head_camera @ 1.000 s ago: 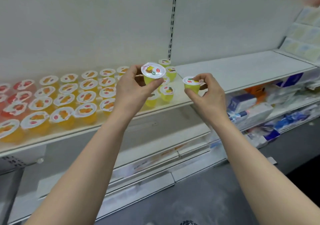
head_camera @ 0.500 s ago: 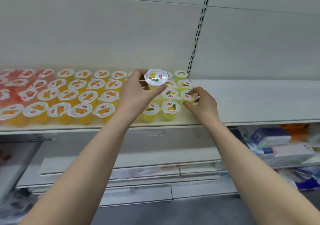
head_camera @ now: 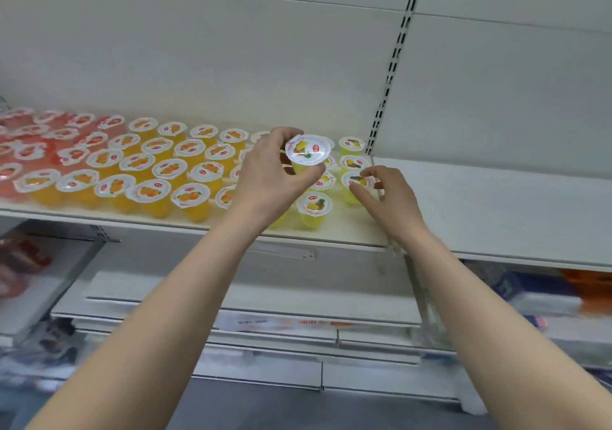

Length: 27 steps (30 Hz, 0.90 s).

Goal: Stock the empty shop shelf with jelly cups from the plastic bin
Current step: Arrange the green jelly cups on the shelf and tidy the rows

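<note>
On the shelf (head_camera: 496, 197), far left, rows of red cups (head_camera: 29, 138), then orange cups (head_camera: 159, 171). Next, left hand (head_camera: 271, 178), thumb and fingers curled round a yellow cup (head_camera: 308, 154), lifted above the shelf, lid toward the camera. Below and beside it, yellow cups (head_camera: 314, 207) standing in rows. At their right end, right hand (head_camera: 390, 201), fingertips pinching the rim of an end cup (head_camera: 356, 184) standing on the shelf. Further right, bare shelf

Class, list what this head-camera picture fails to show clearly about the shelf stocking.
Plastic bin: outside the head view.
Row cups behind the left hand: partly hidden by it and the held cup.
Right hand: gripping or merely touching the shelf cup, unclear; fingers cover it.
Lower-shelf goods: blurred, head view.
</note>
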Tool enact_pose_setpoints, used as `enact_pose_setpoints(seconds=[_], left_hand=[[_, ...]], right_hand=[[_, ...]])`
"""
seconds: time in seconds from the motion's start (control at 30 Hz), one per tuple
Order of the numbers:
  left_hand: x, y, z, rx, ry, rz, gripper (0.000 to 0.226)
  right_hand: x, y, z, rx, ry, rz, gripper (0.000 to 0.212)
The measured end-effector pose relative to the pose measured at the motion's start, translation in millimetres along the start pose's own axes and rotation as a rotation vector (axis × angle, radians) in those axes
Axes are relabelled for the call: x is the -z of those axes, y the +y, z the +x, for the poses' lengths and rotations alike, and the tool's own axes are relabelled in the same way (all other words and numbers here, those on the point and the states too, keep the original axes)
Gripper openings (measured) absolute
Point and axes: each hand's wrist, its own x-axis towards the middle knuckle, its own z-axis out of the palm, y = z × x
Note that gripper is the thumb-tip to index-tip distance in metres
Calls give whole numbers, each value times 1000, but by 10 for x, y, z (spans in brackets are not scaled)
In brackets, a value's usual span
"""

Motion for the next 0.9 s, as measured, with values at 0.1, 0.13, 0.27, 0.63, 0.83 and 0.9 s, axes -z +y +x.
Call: enact_pose_setpoints(seconds=[0.1,0.13,0.27,0.63,0.83,0.9], left_hand=[[-146,12,-35,-69,-36,137,48],[-205,14,-49,-110,-51,217,50],[-474,18,-138,-271,-20,511,62],[-964,-287,-283,-273,60,786,64],[-995,-287,-280,-263,6,875,66],[-964,-276,-278,-256,-29,880,71]], right_hand=[[158,69,31,55,19,-33,28],[209,93,55,75,27,-56,28],[373,177,156,126,36,-114,26],[384,235,251,257,28,-137,24],[399,204,291,312,26,-169,25],[402,170,316,343,18,-195,27]])
